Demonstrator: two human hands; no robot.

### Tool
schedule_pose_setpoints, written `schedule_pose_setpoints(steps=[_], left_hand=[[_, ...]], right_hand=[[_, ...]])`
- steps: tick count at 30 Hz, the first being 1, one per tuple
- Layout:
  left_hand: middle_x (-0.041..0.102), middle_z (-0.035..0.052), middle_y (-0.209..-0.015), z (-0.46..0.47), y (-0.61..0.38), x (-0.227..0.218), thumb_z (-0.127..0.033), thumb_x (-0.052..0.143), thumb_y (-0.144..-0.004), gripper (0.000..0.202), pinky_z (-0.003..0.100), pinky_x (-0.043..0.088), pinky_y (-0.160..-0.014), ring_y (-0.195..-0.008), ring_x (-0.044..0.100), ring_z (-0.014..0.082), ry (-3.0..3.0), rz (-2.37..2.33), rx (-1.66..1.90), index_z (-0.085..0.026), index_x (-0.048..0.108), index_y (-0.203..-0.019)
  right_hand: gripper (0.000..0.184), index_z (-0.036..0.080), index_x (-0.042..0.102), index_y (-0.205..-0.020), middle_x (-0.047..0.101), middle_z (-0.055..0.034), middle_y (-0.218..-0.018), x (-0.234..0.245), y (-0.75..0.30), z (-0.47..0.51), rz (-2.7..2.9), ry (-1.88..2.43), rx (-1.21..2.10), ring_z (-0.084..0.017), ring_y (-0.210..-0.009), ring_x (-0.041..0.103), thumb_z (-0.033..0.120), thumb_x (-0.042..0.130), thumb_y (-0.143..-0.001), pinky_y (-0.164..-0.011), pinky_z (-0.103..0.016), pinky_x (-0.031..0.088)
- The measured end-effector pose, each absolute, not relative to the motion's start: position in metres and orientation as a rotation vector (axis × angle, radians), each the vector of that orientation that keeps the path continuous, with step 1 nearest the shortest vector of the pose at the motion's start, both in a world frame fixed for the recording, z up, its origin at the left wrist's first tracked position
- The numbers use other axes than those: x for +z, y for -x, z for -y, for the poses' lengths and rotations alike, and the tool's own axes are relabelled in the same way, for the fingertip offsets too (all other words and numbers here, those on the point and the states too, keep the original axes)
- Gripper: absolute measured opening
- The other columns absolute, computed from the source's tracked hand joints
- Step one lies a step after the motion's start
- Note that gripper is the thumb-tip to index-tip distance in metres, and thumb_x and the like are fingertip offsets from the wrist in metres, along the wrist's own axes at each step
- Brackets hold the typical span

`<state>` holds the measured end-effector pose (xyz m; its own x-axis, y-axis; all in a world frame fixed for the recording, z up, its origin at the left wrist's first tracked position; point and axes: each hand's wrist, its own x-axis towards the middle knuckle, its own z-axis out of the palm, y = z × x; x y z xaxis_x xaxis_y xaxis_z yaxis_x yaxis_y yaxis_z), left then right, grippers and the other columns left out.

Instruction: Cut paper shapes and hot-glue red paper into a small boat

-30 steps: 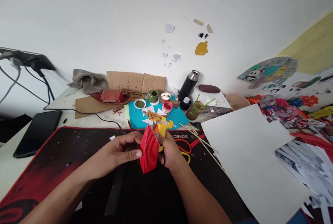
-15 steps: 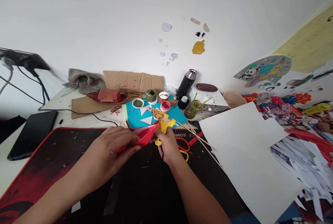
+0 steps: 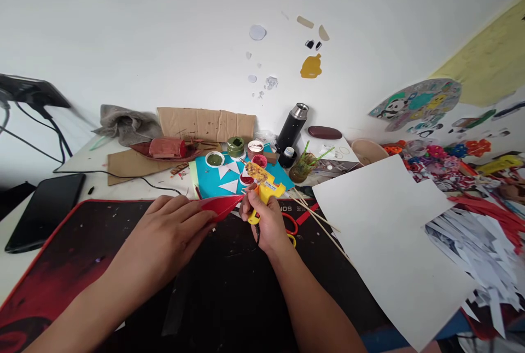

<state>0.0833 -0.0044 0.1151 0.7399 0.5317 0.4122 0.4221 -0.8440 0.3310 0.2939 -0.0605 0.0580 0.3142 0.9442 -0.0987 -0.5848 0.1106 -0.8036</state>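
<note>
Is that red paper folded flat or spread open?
Folded flat: the red paper is a thin pointed wedge under the left hand.

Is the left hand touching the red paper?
Touching. The head view shows the left hand gripping the red paper, fingers laid on top, with the paper's tip poking out past them.

On the desk [image 3: 94,164] a mat [image 3: 82,265] lies near; over it the left hand [image 3: 172,233] holds folded paper [image 3: 223,204] just left of the glue gun [image 3: 266,192] in the right hand [image 3: 266,222]; scissors [image 3: 292,228] lie right of that hand; a paper sheet [image 3: 389,243] farther right; a flask [image 3: 292,126] stands far.
</note>
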Motion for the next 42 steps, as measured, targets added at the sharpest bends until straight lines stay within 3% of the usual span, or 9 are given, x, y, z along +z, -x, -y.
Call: schedule_pose_setpoints(steps=[9, 17, 22, 28, 32, 37, 42], left_hand=[[0.084, 0.0053, -0.100, 0.005, -0.084, 0.117, -0.033, 0.059, -0.110, 0.022, 0.044, 0.038, -0.079, -0.084, 0.066, 0.0284, -2.768, -0.686, 0.778, -0.031, 0.081, -0.111], [0.078, 0.0074, -0.095, 0.005, -0.077, 0.119, -0.026, 0.051, -0.113, 0.028, 0.045, 0.037, -0.080, -0.084, 0.061, 0.0301, -3.020, -0.704, 0.769, -0.025, 0.079, -0.115], [0.075, 0.0078, -0.091, 0.008, -0.076, 0.118, -0.017, 0.053, -0.107, 0.031, 0.047, 0.039, -0.082, -0.086, 0.061, 0.0325, -3.067, -0.726, 0.715, -0.028, 0.080, -0.117], [0.073, 0.0118, -0.096, 0.014, -0.077, 0.111, -0.008, 0.048, -0.102, 0.040, 0.051, 0.042, -0.087, -0.094, 0.062, 0.0359, -3.219, -0.716, 0.646, -0.021, 0.080, -0.123], [0.077, 0.0110, -0.100, 0.016, -0.080, 0.113, -0.007, 0.049, -0.101, 0.042, 0.049, 0.046, -0.088, -0.095, 0.065, 0.0344, -3.236, -0.660, 0.579, -0.026, 0.081, -0.122], [0.076, 0.0126, -0.101, 0.019, -0.082, 0.109, -0.008, 0.048, -0.101, 0.042, 0.050, 0.046, -0.088, -0.093, 0.064, 0.0345, -3.228, -0.706, 0.594, -0.025, 0.081, -0.121], [0.075, 0.0117, -0.099, 0.019, -0.083, 0.109, -0.008, 0.049, -0.102, 0.040, 0.050, 0.044, -0.089, -0.094, 0.064, 0.0354, -3.239, -0.701, 0.617, -0.024, 0.079, -0.123]], right_hand=[[0.041, 0.021, 0.074, -0.091, 0.061, 0.0046, -0.060, 0.060, -0.292, 0.063, 0.503, 0.920, 1.213, -0.014, -0.054, 0.051, 0.053, 0.096, -0.079, -0.060, -0.031, 0.040], [0.038, 0.021, 0.069, -0.086, 0.060, 0.0057, -0.059, 0.060, -0.294, 0.059, 0.431, 0.888, 1.175, -0.013, -0.054, 0.050, 0.048, 0.095, -0.081, -0.059, -0.028, 0.040], [0.042, 0.020, 0.072, -0.089, 0.061, 0.0046, -0.059, 0.060, -0.292, 0.060, 0.462, 0.903, 1.173, -0.013, -0.055, 0.051, 0.055, 0.094, -0.083, -0.060, -0.028, 0.040], [0.049, 0.019, 0.074, -0.089, 0.061, 0.0033, -0.060, 0.057, -0.290, 0.061, 0.528, 0.963, 1.167, -0.014, -0.055, 0.053, 0.064, 0.091, -0.083, -0.060, -0.030, 0.041], [0.046, 0.019, 0.074, -0.089, 0.062, 0.0032, -0.060, 0.056, -0.289, 0.060, 0.500, 1.013, 1.163, -0.014, -0.054, 0.054, 0.059, 0.094, -0.079, -0.058, -0.029, 0.043], [0.042, 0.018, 0.075, -0.090, 0.063, 0.0032, -0.058, 0.056, -0.287, 0.060, 0.466, 1.030, 1.184, -0.014, -0.053, 0.055, 0.053, 0.095, -0.077, -0.057, -0.027, 0.043], [0.046, 0.018, 0.075, -0.091, 0.064, 0.0026, -0.059, 0.058, -0.287, 0.060, 0.459, 0.992, 1.175, -0.015, -0.054, 0.056, 0.059, 0.093, -0.079, -0.057, -0.028, 0.044]])
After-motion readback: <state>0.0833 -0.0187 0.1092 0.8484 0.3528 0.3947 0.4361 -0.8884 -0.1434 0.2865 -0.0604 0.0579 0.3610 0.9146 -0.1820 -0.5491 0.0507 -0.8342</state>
